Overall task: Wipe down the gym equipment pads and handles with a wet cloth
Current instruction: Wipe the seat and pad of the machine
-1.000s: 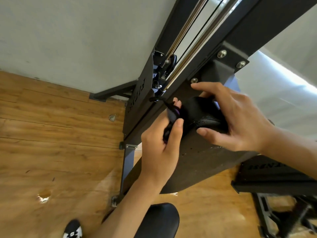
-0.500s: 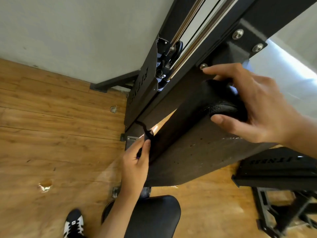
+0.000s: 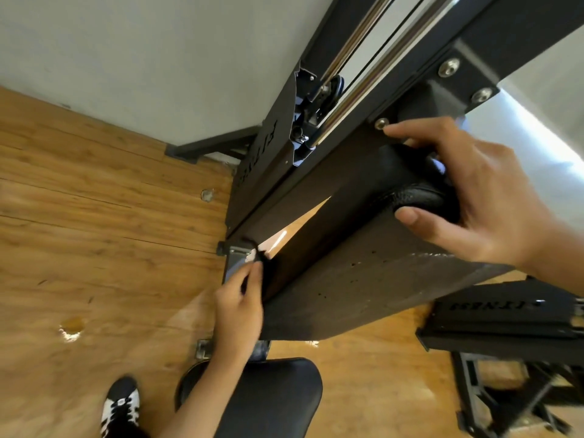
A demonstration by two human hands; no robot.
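Pad [image 3: 347, 241] slants down-left from our right hand [image 3: 480, 197], clasped on its upper end, to our left hand [image 3: 237, 308] pinching dark cloth [image 3: 259, 259]

I am drawing my left hand [image 3: 240, 308] down and away from my right hand [image 3: 474, 197]. A second ago the two were almost touching at the bundled dark cloth [image 3: 414, 197], and now they are well apart. The cloth is stretching into a long taut strip between them, its end pinched in my left fingers. My right hand, gripping the rolled end, is sitting higher, just beside a frame bolt [image 3: 381, 123].
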